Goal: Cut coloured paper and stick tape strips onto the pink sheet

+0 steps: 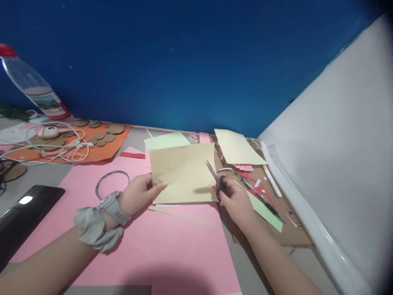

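Observation:
A sheet of pale yellow paper [181,168] is held up over the pink paper [184,254]. My left hand [139,194] pinches its lower left side, thumb on the front and fingers hidden behind. In my right hand [236,205] is a pair of scissors [218,178], with fingers at the dark handles and the blades pointing up and left in front of the sheet's right edge. The blades look close together. A thin pale green strip [181,216] lies on the pink paper just below the yellow sheet.
Left, a bottle [46,98], white cable [73,145] and cardboard discs [115,128] are on orange paper [101,151]. A black phone [27,217] lies nearer. Right, cardboard [276,239] bears a pen [260,198], a marker [272,180] and scraps beside a white panel [337,143].

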Demonstrator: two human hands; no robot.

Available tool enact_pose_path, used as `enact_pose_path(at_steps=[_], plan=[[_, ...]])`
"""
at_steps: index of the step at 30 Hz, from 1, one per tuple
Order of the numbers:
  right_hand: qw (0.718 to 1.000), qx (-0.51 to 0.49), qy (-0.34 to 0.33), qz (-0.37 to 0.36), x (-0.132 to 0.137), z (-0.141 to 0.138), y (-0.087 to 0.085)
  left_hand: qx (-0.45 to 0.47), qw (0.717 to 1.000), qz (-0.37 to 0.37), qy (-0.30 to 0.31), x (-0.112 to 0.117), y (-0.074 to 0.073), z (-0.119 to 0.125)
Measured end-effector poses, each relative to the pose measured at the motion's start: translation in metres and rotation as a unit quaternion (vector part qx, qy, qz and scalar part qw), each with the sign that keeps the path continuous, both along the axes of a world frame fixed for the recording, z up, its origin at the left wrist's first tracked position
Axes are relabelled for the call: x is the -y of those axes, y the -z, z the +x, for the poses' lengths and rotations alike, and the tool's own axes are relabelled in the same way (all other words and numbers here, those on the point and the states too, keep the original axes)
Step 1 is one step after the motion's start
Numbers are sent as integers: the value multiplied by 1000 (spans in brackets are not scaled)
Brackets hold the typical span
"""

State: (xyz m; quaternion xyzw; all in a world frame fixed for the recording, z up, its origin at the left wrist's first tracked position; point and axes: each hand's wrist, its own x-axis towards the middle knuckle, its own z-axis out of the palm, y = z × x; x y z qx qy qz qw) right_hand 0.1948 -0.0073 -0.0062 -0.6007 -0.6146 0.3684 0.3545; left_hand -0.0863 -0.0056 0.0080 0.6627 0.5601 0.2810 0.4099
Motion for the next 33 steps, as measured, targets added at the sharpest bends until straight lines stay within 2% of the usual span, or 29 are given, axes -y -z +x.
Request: enact_pose_path(at_steps=[5,9,16,19,24,33], plan=[[999,31,2,10,-4,6,1,-13,999,17,29,-3,1,-1],[999,36,-12,9,-8,7,-2,-58,997,48,22,-3,-1,1],[989,137,-48,9,-11,3,-15,-140,989,43,-5,0,-7,3],[986,154,-56,14,-12,2,-17,-110,994,19,-7,1,-8,1],[986,157,-47,20,-13,2,-15,3,1000,16,-10,0,-9,-2],[986,155,-50,23,-13,3,-16,-45,999,-6,7,1,-7,-2]])
